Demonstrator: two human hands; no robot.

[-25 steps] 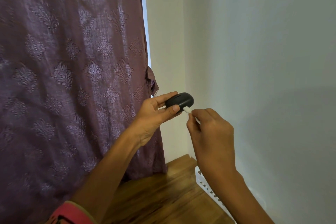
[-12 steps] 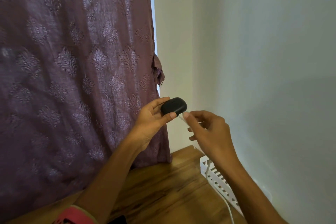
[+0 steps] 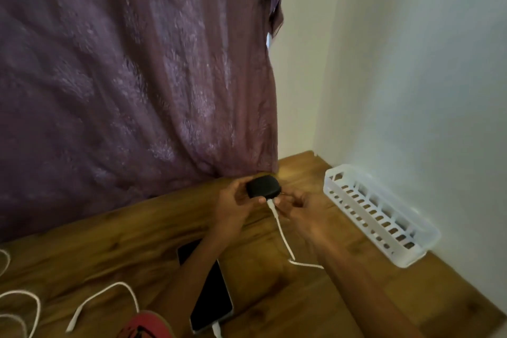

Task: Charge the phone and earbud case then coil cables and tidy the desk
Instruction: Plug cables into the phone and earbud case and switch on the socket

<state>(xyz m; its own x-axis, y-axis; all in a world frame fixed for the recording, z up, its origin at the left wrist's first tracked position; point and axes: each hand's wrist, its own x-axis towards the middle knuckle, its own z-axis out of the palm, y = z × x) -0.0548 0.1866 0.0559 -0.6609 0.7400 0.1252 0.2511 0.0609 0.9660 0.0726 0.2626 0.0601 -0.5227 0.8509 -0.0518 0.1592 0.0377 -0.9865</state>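
My left hand grips a black earbud case just above the wooden desk. A white cable has its plug at the case's underside, and my right hand pinches that plug from the right. The cable trails down onto the desk and passes under my right forearm. A dark phone lies flat under my left forearm with a white plug in its near end. Another loose white cable curls on the desk at lower left.
A white slotted plastic basket sits along the right wall. A purple patterned curtain hangs behind the desk. More white cable loops lie at the far left edge. A red sleeve cuff shows at the bottom.
Both hands have come down from in front of the curtain to just above the desk, still together at the case. The view tilted down, showing the phone, cables and basket.
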